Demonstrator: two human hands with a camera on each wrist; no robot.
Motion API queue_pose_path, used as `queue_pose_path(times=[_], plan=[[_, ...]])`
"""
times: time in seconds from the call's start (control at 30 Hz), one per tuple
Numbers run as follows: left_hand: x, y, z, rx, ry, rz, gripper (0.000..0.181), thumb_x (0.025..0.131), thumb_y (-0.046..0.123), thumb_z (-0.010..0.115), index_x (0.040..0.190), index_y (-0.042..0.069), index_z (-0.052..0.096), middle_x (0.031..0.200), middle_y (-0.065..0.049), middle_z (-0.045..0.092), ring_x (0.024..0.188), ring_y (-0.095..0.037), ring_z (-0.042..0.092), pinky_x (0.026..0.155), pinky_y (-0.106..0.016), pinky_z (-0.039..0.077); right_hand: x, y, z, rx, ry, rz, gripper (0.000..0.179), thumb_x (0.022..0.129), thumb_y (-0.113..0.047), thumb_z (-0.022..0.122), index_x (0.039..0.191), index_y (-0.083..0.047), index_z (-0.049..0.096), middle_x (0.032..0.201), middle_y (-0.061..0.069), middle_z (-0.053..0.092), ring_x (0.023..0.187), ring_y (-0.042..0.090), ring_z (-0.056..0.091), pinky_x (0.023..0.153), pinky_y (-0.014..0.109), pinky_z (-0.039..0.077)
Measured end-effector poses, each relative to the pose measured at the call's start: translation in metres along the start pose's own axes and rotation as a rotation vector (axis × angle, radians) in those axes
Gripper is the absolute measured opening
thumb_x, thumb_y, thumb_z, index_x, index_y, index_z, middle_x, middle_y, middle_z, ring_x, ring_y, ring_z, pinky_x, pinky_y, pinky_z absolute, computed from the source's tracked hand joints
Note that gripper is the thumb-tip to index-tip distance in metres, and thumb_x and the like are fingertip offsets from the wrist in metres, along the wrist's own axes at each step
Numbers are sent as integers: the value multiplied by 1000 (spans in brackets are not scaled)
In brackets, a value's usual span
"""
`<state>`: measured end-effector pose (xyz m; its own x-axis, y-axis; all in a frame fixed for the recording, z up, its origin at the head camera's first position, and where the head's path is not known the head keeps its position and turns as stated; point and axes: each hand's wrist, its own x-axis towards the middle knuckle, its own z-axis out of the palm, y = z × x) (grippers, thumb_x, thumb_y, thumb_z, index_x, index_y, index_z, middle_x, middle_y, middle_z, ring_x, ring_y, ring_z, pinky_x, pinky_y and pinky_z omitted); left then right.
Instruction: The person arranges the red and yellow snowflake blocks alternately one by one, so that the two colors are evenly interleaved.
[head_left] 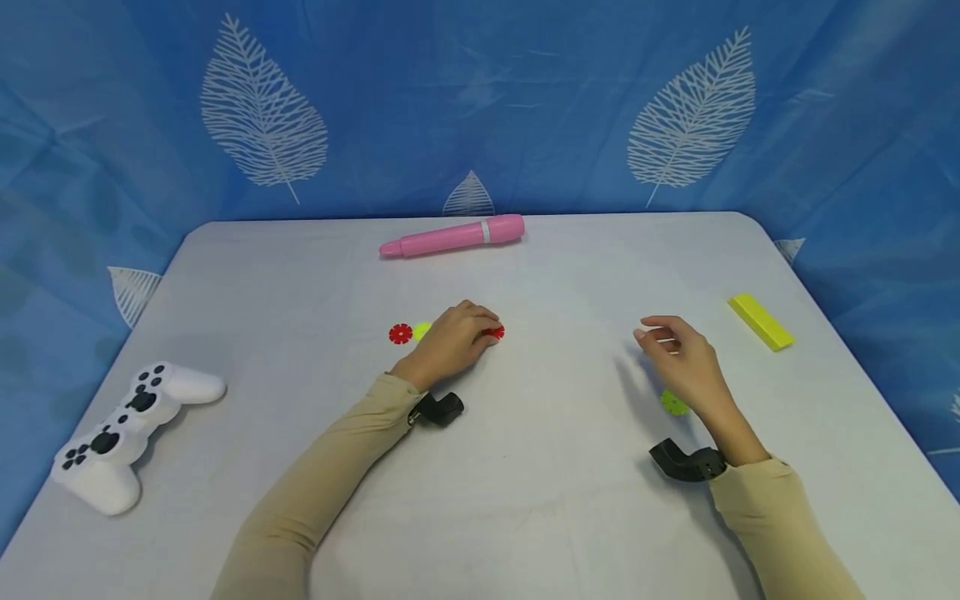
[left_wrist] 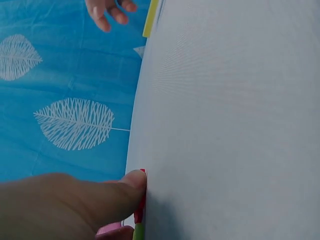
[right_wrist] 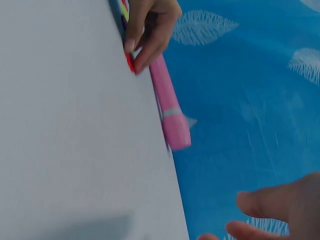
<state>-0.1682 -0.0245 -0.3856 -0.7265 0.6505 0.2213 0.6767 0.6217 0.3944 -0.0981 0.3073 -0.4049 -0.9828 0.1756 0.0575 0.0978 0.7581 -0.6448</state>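
Observation:
My left hand point(head_left: 453, 342) is low over the middle of the table, pinching a red notched plastic disc point(head_left: 498, 332) between thumb and fingers. In the left wrist view the thumb lies against that red disc point(left_wrist: 140, 205), and a green piece point(left_wrist: 139, 232) shows just below it. Behind the hand, a yellow disc point(head_left: 422, 331) is partly covered, beside another red notched disc point(head_left: 401, 333). My right hand point(head_left: 682, 358) hovers above the table at the right, holding nothing, its fingers loosely bent. A green notched disc point(head_left: 673, 403) lies below it, partly hidden by the hand.
A pink marker-shaped object point(head_left: 450, 239) lies near the table's far edge. The white game controller point(head_left: 135, 433) rests at the left. A yellow bar point(head_left: 761, 322) sits on the right side. Beyond the white table point(head_left: 525, 517) hangs a blue leaf-patterned cloth point(head_left: 480, 100).

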Motion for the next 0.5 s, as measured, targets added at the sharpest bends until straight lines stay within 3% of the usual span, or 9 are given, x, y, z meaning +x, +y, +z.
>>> queue_pose_path(times=[0.07, 0.3, 0.5], plan=[[0, 0, 0, 4, 4, 0, 21, 85, 15, 62, 104, 8, 69, 107, -4, 67, 100, -20, 57, 88, -32, 46, -5, 4, -7, -39, -10, -12, 62, 82, -65, 42, 122, -18, 53, 107, 7, 60, 93, 23, 55, 69, 33, 44], [0, 1, 1, 10, 4, -1, 21, 85, 16, 62, 103, 8, 69, 107, -4, 67, 96, -20, 57, 81, -31, 47, -37, -27, -48, -99, -199, -43, 48, 90, -35, 52, 125, -2, 49, 110, 23, 57, 97, 38, 56, 75, 47, 46], [0, 0, 1, 14, 8, 3, 21, 85, 15, 62, 104, 8, 69, 108, -4, 67, 95, -21, 57, 81, -31, 47, -46, -17, -60, -184, -287, 4, 48, 89, -34, 55, 124, -1, 50, 105, 22, 58, 92, 30, 55, 70, 32, 43]])
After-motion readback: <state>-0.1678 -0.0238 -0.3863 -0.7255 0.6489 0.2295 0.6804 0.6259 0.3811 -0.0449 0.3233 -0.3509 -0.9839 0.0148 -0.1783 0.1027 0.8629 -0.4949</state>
